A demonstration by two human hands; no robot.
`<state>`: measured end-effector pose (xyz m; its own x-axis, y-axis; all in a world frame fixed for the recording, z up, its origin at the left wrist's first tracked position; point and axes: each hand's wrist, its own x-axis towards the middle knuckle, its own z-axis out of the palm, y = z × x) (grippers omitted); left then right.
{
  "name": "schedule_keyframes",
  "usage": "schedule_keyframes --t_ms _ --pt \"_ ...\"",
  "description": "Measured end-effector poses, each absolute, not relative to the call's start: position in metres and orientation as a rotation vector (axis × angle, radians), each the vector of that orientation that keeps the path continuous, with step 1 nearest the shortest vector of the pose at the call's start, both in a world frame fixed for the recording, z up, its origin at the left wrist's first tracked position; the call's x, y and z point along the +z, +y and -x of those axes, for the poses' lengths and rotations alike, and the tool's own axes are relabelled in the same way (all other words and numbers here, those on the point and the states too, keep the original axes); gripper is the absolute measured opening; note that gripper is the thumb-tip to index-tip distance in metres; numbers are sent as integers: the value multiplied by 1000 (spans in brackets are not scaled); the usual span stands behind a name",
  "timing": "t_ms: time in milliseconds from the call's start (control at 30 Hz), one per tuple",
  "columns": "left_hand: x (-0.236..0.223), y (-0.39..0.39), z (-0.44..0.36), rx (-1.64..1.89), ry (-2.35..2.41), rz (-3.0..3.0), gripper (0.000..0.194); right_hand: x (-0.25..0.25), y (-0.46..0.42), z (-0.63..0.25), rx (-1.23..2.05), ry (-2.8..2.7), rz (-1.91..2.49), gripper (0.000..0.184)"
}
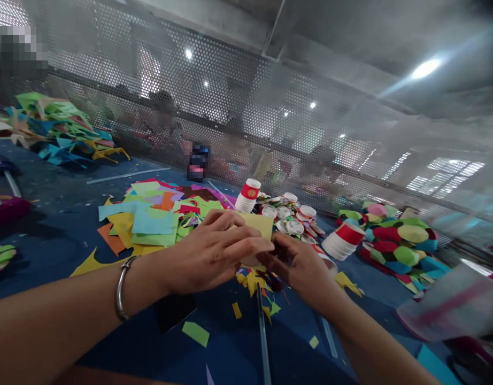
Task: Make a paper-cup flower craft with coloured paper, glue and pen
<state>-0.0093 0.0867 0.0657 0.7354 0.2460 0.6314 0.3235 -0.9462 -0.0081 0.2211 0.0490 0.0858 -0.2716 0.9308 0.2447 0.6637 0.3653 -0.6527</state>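
A pale yellow sheet of paper [259, 223] stands raised above the blue table in the middle of the head view. My left hand [220, 248], with a silver bangle [120, 289] at the wrist, holds it, fingers curled over its front. At the sheet's lower right, my right hand [297, 262] has its fingertips bent together close to the left fingertips. Whatever lies between those right fingers is hidden. Yellow paper scraps [252, 280] lie just below both hands.
Coloured paper sheets [152, 216] lie left of the hands. Beyond are stacked paper cups [247, 197] and white round pieces [289, 214]. More cups [344, 240] lie at right, near coloured paper discs [394, 238]. A translucent container [447, 302] stands near right. A perforated screen [230, 101] borders the table.
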Motion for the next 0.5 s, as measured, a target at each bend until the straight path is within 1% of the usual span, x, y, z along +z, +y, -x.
schedule_keyframes --t_ms 100,200,300,367,500 --pt "66 88 9 -1156 -586 2854 62 81 52 -222 590 -1982 1363 37" --pt "62 94 9 -1445 -892 2899 79 77 53 -225 555 -1956 1345 35" --pt "56 104 8 -1608 -1197 2964 82 71 53 -229 560 -1933 1322 34" --pt "54 108 7 -1652 -1292 3079 74 67 53 -231 558 -1918 1331 34" --pt "55 107 0 -1737 -1319 3570 42 63 53 -232 590 -1897 1326 34"
